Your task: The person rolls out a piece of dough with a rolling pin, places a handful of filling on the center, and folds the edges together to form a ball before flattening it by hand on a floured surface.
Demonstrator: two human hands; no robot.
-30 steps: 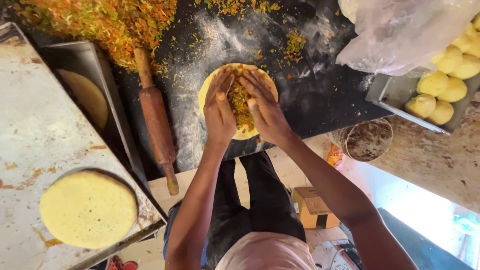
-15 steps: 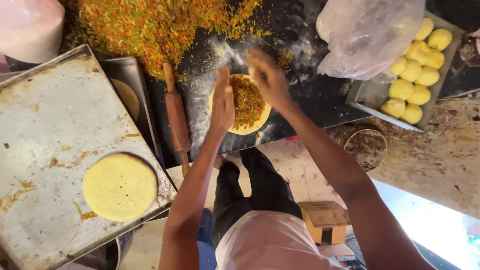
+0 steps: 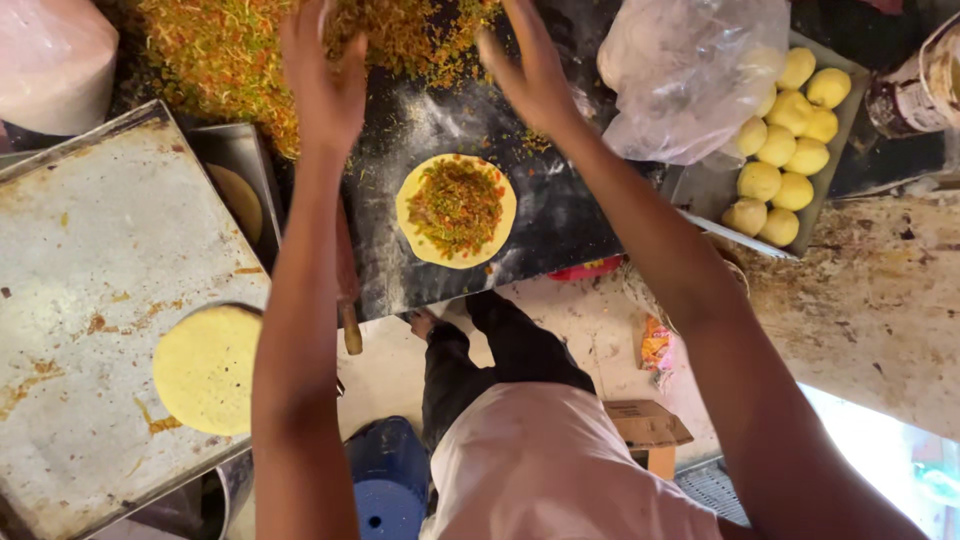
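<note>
At the far edge of the dark worktop [image 3: 560,215], your left hand [image 3: 325,85] and right hand [image 3: 535,65] hover loose-fingered and empty over the shredded filling heap [image 3: 250,50]; an overfull scoop could, I judge, spill past the dough round [image 3: 456,210], mid-worktop toward the near edge, thin, pale yellow, already topped with filling

Not much packaging around me here: a crumpled clear plastic bag [image 3: 690,75] sits on the dark counter [image 3: 560,215] top right, draped partly over the tray of yellow dough balls [image 3: 790,150]. A pinkish-white bag or wrapped bundle [image 3: 50,65] sits in the top left corner. Down on the floor there's a small brown cardboard box [image 3: 645,425] and a crumpled orange-and-pink wrapper [image 3: 655,345].
</note>
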